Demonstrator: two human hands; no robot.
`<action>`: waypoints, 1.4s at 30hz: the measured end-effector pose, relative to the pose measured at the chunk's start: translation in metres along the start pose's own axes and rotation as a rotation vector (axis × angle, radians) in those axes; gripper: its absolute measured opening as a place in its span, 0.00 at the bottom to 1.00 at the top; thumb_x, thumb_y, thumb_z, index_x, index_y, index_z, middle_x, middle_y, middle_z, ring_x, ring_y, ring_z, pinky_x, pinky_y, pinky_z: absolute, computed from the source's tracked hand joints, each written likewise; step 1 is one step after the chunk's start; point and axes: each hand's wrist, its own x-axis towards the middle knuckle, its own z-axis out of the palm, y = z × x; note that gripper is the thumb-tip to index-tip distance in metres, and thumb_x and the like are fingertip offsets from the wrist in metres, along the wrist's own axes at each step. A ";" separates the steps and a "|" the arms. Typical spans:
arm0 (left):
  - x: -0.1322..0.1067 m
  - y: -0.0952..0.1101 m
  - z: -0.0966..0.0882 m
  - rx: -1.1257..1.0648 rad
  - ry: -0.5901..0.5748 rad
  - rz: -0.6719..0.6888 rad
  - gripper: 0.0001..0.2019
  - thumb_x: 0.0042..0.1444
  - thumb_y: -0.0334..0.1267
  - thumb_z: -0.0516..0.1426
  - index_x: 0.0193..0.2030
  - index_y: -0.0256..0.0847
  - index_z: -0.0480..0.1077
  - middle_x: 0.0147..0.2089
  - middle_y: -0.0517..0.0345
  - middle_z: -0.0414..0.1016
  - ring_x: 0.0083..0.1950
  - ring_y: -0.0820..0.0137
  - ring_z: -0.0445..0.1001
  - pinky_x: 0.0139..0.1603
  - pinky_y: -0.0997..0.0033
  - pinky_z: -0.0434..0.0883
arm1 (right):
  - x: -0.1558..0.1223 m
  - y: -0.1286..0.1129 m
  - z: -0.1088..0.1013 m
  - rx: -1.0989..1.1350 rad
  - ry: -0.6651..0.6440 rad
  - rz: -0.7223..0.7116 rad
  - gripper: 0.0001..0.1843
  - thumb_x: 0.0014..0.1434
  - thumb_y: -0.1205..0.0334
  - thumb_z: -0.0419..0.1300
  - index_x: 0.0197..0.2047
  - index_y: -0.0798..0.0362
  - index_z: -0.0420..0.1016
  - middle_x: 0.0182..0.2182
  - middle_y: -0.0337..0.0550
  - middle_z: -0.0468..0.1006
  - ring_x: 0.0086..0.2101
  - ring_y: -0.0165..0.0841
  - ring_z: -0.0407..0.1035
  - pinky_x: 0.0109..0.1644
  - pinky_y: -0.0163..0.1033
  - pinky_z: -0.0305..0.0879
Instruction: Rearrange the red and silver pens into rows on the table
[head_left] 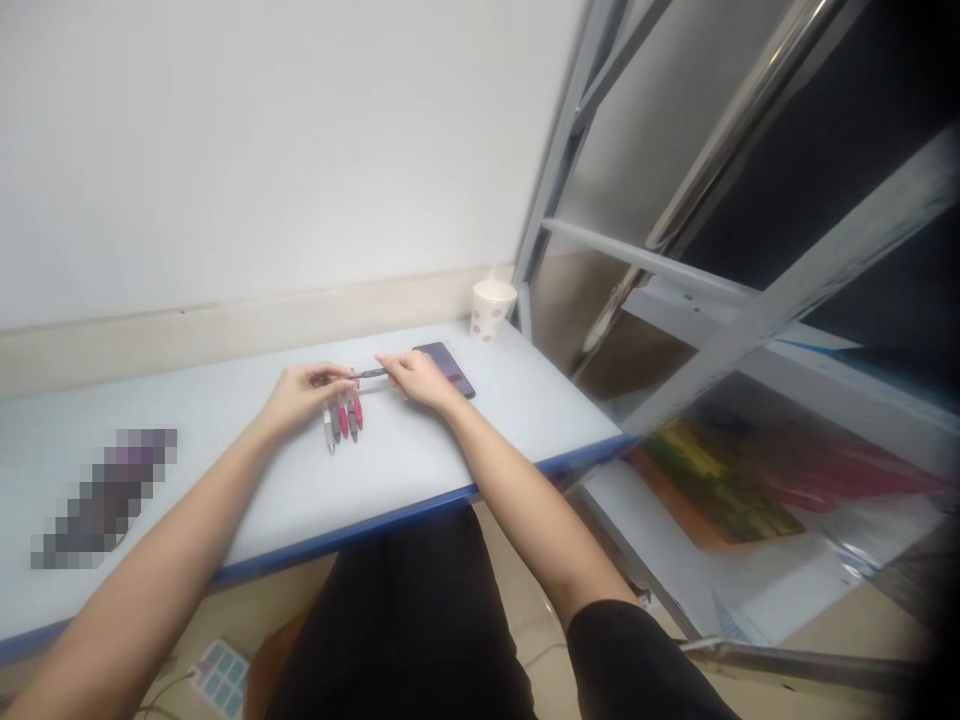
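- White desk (420,470) with a blue front edge stretches across in front of you. A dark phone (456,368) lies flat on it towards the far side.
- Grey metal frame (750,320) of slanted bars rises to the right of the phone, beyond the end of the desk.
- One blurred patch (105,498), dark in tone, sits far to the left of the phone and well apart from both your hands. You cannot tell what it is.
- Your left hand (304,395) rests on the desk to the left of the phone, with your other hand between the two. Its fingers are drawn narrow, pinching the left end of a thin pen (370,373).
- Your right hand (420,378) lies just beside the phone, against its left edge. Its fingers are likewise narrow, closed on the right end of the same pen.
- White paper cup (492,308) with red marks stands upright behind the phone and a little to its right, near the wall and apart from the phone.
- Pink and grey, the row of pens (343,420) lies side by side on the desk, left of the phone and nearer to you, just under your left fingertips. Whether they touch cannot be told.
- The thin pen, dark grey, is held roughly level between your two hands, just left of the phone and above the far ends of the row.
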 end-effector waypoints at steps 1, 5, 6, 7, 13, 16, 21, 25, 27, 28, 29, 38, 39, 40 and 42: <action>0.000 0.000 -0.002 -0.007 -0.007 -0.015 0.19 0.53 0.52 0.70 0.43 0.39 0.84 0.42 0.44 0.86 0.43 0.56 0.83 0.48 0.57 0.78 | 0.000 0.000 0.000 0.031 -0.027 -0.008 0.25 0.68 0.39 0.60 0.30 0.51 0.72 0.20 0.35 0.71 0.23 0.30 0.66 0.33 0.37 0.61; 0.002 -0.001 -0.006 -0.032 -0.028 -0.049 0.20 0.51 0.52 0.71 0.42 0.38 0.85 0.38 0.45 0.86 0.38 0.58 0.82 0.43 0.59 0.78 | 0.000 -0.002 0.001 0.114 -0.107 -0.040 0.19 0.67 0.45 0.64 0.33 0.52 0.75 0.24 0.37 0.77 0.26 0.30 0.70 0.36 0.37 0.65; 0.002 -0.001 -0.006 -0.036 -0.037 -0.054 0.19 0.50 0.51 0.72 0.41 0.38 0.85 0.37 0.45 0.86 0.38 0.59 0.82 0.43 0.59 0.78 | 0.000 -0.003 0.002 0.083 -0.124 -0.014 0.24 0.70 0.43 0.59 0.29 0.52 0.74 0.21 0.39 0.76 0.25 0.30 0.70 0.37 0.37 0.66; 0.002 -0.002 -0.006 -0.041 -0.045 -0.057 0.19 0.50 0.51 0.72 0.42 0.37 0.85 0.37 0.45 0.86 0.37 0.59 0.82 0.42 0.60 0.78 | 0.000 -0.003 0.002 0.049 -0.138 0.011 0.29 0.73 0.41 0.55 0.26 0.53 0.73 0.19 0.40 0.74 0.24 0.31 0.69 0.37 0.38 0.66; 0.002 -0.005 -0.003 -0.100 -0.048 -0.084 0.19 0.48 0.49 0.73 0.40 0.37 0.85 0.37 0.45 0.86 0.37 0.58 0.83 0.44 0.58 0.80 | 0.000 -0.003 0.003 0.131 -0.159 -0.003 0.17 0.67 0.47 0.65 0.36 0.53 0.77 0.21 0.34 0.74 0.23 0.29 0.67 0.33 0.36 0.63; 0.001 -0.005 -0.003 -0.122 -0.056 -0.084 0.18 0.47 0.48 0.73 0.40 0.38 0.86 0.38 0.46 0.86 0.39 0.58 0.84 0.46 0.58 0.80 | 0.000 -0.002 0.004 0.040 -0.169 0.036 0.26 0.73 0.44 0.55 0.31 0.55 0.76 0.17 0.35 0.70 0.22 0.28 0.65 0.34 0.36 0.62; 0.002 -0.007 -0.002 -0.153 -0.051 -0.043 0.18 0.47 0.48 0.73 0.39 0.37 0.85 0.31 0.49 0.84 0.34 0.62 0.81 0.42 0.61 0.79 | 0.000 -0.002 0.006 0.115 -0.144 -0.056 0.12 0.63 0.54 0.69 0.40 0.53 0.76 0.23 0.33 0.75 0.24 0.28 0.67 0.34 0.34 0.61; 0.002 -0.009 -0.001 -0.213 -0.134 -0.019 0.18 0.49 0.48 0.73 0.40 0.35 0.84 0.30 0.49 0.83 0.30 0.66 0.79 0.38 0.63 0.77 | 0.000 -0.001 0.009 0.034 -0.138 0.043 0.24 0.73 0.45 0.55 0.31 0.54 0.73 0.16 0.36 0.70 0.21 0.29 0.65 0.33 0.36 0.62; 0.003 -0.010 -0.001 -0.244 -0.124 -0.020 0.18 0.49 0.48 0.73 0.40 0.34 0.84 0.32 0.48 0.83 0.30 0.66 0.79 0.38 0.63 0.77 | 0.000 0.001 0.010 0.093 -0.086 0.023 0.17 0.66 0.46 0.63 0.39 0.53 0.75 0.20 0.35 0.75 0.22 0.29 0.65 0.31 0.35 0.61; 0.004 -0.011 -0.002 -0.254 -0.115 -0.023 0.18 0.49 0.48 0.73 0.39 0.34 0.83 0.32 0.48 0.84 0.30 0.66 0.79 0.38 0.63 0.77 | 0.000 0.002 0.010 0.127 -0.074 -0.003 0.17 0.62 0.48 0.67 0.42 0.52 0.75 0.23 0.35 0.77 0.23 0.29 0.66 0.30 0.34 0.60; 0.005 -0.012 -0.002 -0.257 -0.115 -0.027 0.18 0.49 0.48 0.73 0.39 0.35 0.83 0.32 0.48 0.84 0.30 0.66 0.79 0.38 0.63 0.78 | 0.001 0.003 0.010 0.142 -0.076 -0.027 0.17 0.60 0.48 0.69 0.42 0.52 0.74 0.24 0.34 0.77 0.23 0.29 0.66 0.29 0.34 0.59; 0.008 -0.019 -0.011 -0.199 -0.264 -0.059 0.19 0.51 0.51 0.73 0.39 0.35 0.85 0.29 0.48 0.82 0.29 0.64 0.80 0.36 0.65 0.77 | 0.000 0.005 0.012 0.060 -0.224 0.084 0.28 0.69 0.38 0.56 0.26 0.52 0.70 0.13 0.32 0.61 0.19 0.28 0.56 0.29 0.35 0.55; 0.008 -0.019 -0.012 -0.213 -0.245 -0.062 0.20 0.51 0.52 0.73 0.39 0.35 0.84 0.29 0.48 0.83 0.29 0.64 0.80 0.36 0.65 0.77 | 0.000 0.005 0.013 0.085 -0.217 0.092 0.28 0.68 0.39 0.56 0.27 0.52 0.70 0.14 0.32 0.62 0.19 0.28 0.56 0.29 0.35 0.55; 0.009 -0.019 -0.013 -0.238 -0.213 -0.069 0.21 0.50 0.53 0.74 0.39 0.35 0.84 0.30 0.48 0.83 0.30 0.64 0.81 0.37 0.64 0.78 | 0.000 0.004 0.014 0.113 -0.200 0.093 0.27 0.68 0.39 0.57 0.28 0.53 0.71 0.14 0.32 0.63 0.19 0.28 0.56 0.28 0.35 0.55; 0.012 -0.020 -0.015 -0.306 -0.136 -0.097 0.24 0.47 0.56 0.75 0.40 0.36 0.82 0.32 0.47 0.84 0.31 0.64 0.82 0.38 0.63 0.79 | 0.001 0.004 0.016 0.172 -0.135 0.073 0.24 0.68 0.41 0.59 0.31 0.53 0.72 0.17 0.33 0.66 0.20 0.28 0.59 0.29 0.35 0.56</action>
